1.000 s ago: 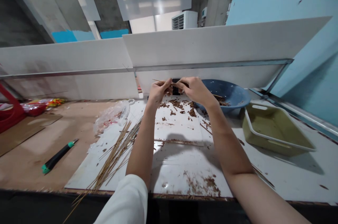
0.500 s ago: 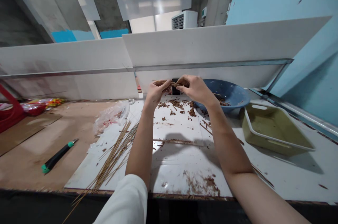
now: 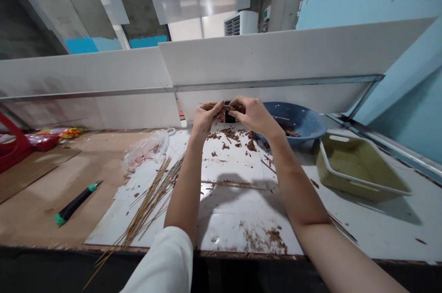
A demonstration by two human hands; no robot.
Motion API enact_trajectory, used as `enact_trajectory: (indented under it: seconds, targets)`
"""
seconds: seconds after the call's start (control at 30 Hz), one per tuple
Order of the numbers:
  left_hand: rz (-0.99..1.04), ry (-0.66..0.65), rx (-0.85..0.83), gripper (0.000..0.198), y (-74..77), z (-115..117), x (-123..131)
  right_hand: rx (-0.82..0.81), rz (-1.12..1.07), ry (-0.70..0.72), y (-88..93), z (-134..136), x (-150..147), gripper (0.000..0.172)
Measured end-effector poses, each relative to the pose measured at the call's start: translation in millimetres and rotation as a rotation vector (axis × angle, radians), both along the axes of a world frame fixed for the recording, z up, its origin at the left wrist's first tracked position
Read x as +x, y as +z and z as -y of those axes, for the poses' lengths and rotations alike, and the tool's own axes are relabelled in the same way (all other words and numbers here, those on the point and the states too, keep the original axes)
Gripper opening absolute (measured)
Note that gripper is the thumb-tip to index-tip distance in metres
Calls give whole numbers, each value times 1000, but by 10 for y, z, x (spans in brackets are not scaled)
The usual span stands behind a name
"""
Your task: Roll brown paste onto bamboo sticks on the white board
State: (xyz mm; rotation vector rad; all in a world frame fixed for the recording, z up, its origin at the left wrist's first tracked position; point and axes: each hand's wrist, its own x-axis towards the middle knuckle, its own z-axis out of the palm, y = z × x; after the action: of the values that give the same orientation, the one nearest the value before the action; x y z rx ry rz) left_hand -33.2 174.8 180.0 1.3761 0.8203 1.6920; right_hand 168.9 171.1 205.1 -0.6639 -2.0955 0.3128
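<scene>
My left hand (image 3: 206, 119) and my right hand (image 3: 253, 115) are raised over the far part of the white board (image 3: 231, 168). Both pinch a thin brown stick (image 3: 226, 107) that runs crosswise between them, its ends partly hidden by the fingers. A brown, dough-like coating seems to be on it, too small to make out well. Crumbs and shreds of brown paste (image 3: 251, 145) lie scattered on the board below my hands. Beside my left forearm rests a loose bundle of thin sticks (image 3: 148, 210), some jutting over the table's front edge.
Behind my right hand stands a blue basin (image 3: 309, 120) with brown sticks or scraps in it. An olive plastic basket (image 3: 362, 187) is at the right. On the left lie a crumpled plastic bag (image 3: 147, 150) and a black-and-green cutter (image 3: 76, 204). White panels (image 3: 276, 60) close off the back.
My hands stay almost in place, with small finger shifts on the stick. A thin stick now shows across the blue basin's inside, where it was not plain before.
</scene>
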Motion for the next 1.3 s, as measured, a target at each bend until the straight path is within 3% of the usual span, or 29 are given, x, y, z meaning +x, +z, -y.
enact_trajectory:
  seconds: [0.17,0.27,0.47,0.63,0.77,0.83,1.0,1.17,1.23,1.3]
  targets:
    - [-55,55,-39,58,-4,-27,-27,-26,12,-4,-1,9,-13,38]
    - [-53,14,-3,59,-28,-58,-50,-37,-7,-1,-6,-12,-10,42]
    - [-184,-97,87,62,-63,-67,-8,65,-306,-79,-4,-89,-4,35]
    - [-283,-203,145,65,-34,30,138,-86,-349,152,4,-74,-7,44]
    - [-329,-198,133,59,20,98,163,-122,-339,191,-2,-90,27,46]
    - [-383,-149,127,55,39,99,127,-95,-308,114,-25,-162,61,44]
    - [-601,-21,75,44,44,88,1,74,-407,-272,-97,-388,203,48]
    - [-808,73,41,36,36,131,-53,243,-268,-593,3,-150,399,52]
    - [-857,71,44,34,36,141,-60,221,-81,-624,51,24,412,50]
    - [-895,44,65,33,33,145,-52,113,184,-523,64,152,367,43]
